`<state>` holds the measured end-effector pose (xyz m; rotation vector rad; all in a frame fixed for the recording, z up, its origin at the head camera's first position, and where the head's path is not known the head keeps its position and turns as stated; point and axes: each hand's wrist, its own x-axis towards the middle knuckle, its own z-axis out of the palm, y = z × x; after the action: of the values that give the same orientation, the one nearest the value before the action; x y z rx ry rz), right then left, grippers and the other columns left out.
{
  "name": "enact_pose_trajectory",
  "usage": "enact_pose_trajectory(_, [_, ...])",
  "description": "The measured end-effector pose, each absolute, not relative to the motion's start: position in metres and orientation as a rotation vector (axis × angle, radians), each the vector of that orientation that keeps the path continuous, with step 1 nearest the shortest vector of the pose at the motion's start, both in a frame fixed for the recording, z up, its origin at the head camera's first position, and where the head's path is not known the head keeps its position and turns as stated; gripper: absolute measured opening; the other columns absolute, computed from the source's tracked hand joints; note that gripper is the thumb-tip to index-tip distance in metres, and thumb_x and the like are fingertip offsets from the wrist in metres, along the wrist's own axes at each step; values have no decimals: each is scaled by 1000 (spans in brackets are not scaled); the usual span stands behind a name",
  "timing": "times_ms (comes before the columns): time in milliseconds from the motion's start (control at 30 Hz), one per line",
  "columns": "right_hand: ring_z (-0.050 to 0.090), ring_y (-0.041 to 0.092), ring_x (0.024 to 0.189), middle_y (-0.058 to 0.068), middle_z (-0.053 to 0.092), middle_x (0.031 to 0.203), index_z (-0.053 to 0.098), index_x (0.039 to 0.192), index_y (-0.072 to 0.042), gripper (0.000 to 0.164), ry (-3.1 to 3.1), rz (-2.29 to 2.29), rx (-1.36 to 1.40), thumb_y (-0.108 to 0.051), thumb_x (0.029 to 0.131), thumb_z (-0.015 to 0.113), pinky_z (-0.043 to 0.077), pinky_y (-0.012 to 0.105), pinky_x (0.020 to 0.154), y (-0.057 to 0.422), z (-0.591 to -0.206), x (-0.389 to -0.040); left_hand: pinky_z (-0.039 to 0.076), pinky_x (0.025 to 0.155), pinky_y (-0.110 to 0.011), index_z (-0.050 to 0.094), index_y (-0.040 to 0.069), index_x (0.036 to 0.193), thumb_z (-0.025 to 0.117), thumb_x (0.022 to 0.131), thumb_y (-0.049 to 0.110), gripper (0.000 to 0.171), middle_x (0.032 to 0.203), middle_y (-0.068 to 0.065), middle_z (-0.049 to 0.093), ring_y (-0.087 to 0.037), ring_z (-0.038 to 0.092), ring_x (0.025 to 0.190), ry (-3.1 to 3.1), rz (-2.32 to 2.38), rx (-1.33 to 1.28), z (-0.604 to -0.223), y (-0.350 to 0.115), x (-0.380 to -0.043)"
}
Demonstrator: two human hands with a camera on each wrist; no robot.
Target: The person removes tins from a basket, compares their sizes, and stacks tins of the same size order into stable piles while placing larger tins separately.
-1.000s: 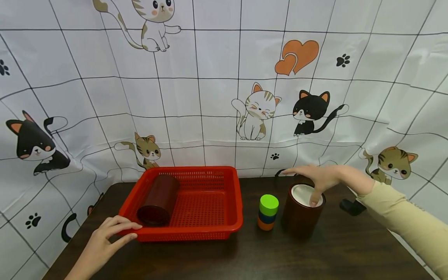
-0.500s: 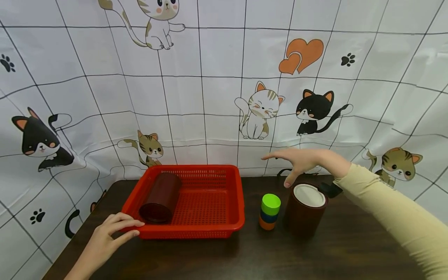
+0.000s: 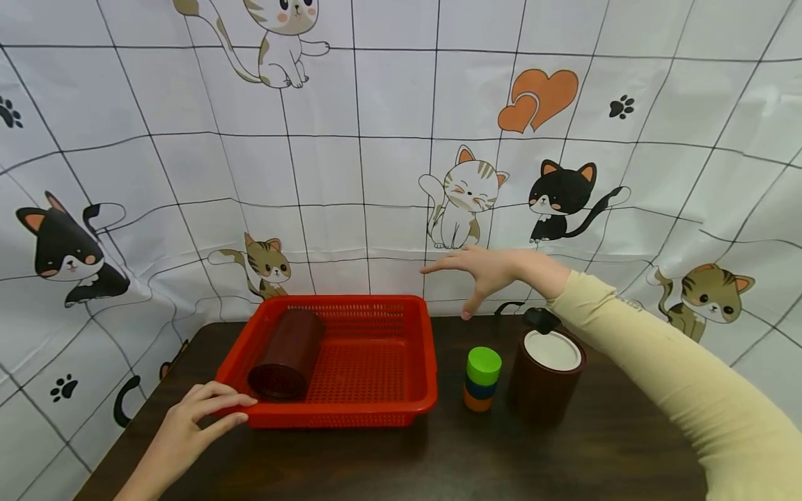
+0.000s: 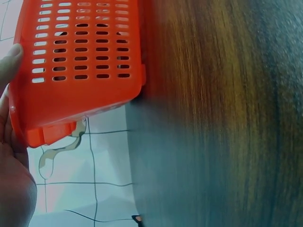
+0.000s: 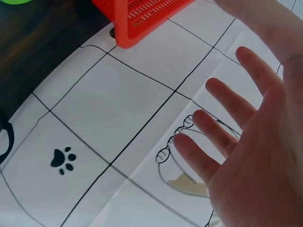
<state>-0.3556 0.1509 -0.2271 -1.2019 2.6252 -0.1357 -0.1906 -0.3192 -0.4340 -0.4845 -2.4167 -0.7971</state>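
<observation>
My left hand (image 3: 191,431) holds the near left corner of a red plastic basket (image 3: 332,417), fingers over the rim and thumb against the outside; the left wrist view shows this slotted basket (image 4: 80,90) from close by. Inside it a dark brown cylinder (image 3: 289,355) lies on its side along the left wall. My right hand (image 3: 482,271) hovers with fingers spread behind the stack, holding nothing; the right wrist view shows its bare palm (image 5: 255,175). A brown cylindrical canister (image 3: 544,390) with a round white top stands upright below my right forearm.
Between basket and canister stands a small stack of green, blue and orange round pieces (image 3: 482,379). The dark wood table (image 3: 476,466) ends at a white sheet (image 3: 388,174) printed with grid lines and cartoon cats.
My right hand has lifted off the canister's white top and moved left and back, to behind the stack. My left hand stays at the basket corner.
</observation>
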Motion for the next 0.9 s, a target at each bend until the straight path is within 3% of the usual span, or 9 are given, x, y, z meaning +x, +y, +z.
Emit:
enact_pose_trajectory(467, [20,34,150,6,27,163,29,156,-30,96,2645,-29,-1419,-38,77,84,25,59,117,84,-229,-377,37,72,-14,76,34,101,84,74,12,36,96,18,63,8,44,91,-2430,-824,-461,-433,-320,-191])
enact_pose_trajectory(900, [19,26,152,-1,21,165,21,158,-33,101,2641,120,-1613,-44,78,83,23,50,122,9,-246,-386,40,71,-18,76,35,102,84,76,16,33,96,18,63,7,44,91,-2469,-819,-423,-431,-319,-189])
